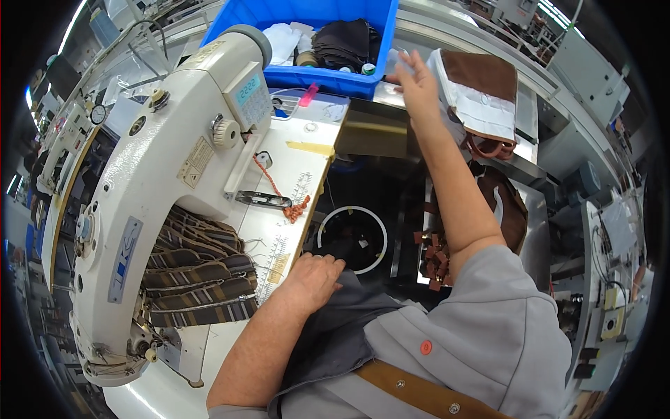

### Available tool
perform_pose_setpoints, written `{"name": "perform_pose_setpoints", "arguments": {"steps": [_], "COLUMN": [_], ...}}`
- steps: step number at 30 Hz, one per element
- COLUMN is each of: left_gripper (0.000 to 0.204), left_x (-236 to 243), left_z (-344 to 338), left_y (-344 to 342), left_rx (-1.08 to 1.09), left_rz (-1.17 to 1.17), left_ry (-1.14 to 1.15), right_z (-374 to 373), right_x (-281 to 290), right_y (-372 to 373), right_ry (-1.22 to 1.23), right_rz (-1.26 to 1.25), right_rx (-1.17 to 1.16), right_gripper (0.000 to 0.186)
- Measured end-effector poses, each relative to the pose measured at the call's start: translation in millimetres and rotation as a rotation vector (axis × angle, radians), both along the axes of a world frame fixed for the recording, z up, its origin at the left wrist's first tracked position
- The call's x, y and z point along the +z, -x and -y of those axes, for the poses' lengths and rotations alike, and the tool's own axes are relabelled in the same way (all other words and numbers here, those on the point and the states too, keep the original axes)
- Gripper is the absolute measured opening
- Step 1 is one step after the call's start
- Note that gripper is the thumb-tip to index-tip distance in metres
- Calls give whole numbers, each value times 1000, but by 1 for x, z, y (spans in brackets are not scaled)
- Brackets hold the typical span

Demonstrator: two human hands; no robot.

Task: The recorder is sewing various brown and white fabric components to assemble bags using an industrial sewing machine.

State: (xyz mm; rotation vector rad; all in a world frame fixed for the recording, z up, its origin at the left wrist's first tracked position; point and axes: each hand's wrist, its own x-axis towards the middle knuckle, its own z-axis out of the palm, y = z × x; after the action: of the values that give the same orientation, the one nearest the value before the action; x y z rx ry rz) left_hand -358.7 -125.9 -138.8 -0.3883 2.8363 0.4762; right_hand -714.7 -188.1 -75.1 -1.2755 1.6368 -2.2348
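Note:
My left hand (312, 281) rests at the table's front edge beside the sewing machine (167, 126). Its fingers are curled together over dark grey cloth (343, 272), and what lies under them is hidden. My right arm stretches far forward, its hand (417, 82) just right of the blue bin (300, 78). The fingers of that hand are apart, close to a clear plastic piece (396, 61) at the bin's side. Under the machine arm lie several striped brown fabric pieces with zippers (202, 279). A pair of black thread snips (262, 200) with an orange braided cord sits on the table.
Dark cloth and white pieces fill part of the blue bin. At the right are a brown bag with white lining (481, 101) and a pile of small reddish-brown pieces (436, 260). A white ring (384, 241) shows below the table edge.

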Motion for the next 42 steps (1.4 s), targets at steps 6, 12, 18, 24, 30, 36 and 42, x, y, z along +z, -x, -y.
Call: {"name": "perform_pose_setpoints", "arguments": {"steps": [6,12,18,24,30,36,42], "left_gripper": [44,46,46,45,45,45,45], "left_x": [4,5,6,10,7,3,2], "left_z": [0,3,5,5,4,5,6], "left_y": [0,2,9,9,9,4,5], "left_rx": [4,27,15,38,21,28,28], "left_rz": [-41,-1,48,53,19,17,12], "left_ry": [-66,-106,-132,-142,-135,-137,-128], "right_z": [19,-13,-25,-46,-24,-15,89], "right_x": [49,3,-33,-36,-44,64,125], "right_y": [8,21,37,26,48,-16,-37], "right_ry": [124,-566,-834,-890,-477,-12,260], "right_rz": [-340,-426,-685,-757,-768,-750,-820], "right_rx": [-185,-402,-484,-490,-541,-365,-303], "right_gripper": [36,50,65,62,29,15,15]}}
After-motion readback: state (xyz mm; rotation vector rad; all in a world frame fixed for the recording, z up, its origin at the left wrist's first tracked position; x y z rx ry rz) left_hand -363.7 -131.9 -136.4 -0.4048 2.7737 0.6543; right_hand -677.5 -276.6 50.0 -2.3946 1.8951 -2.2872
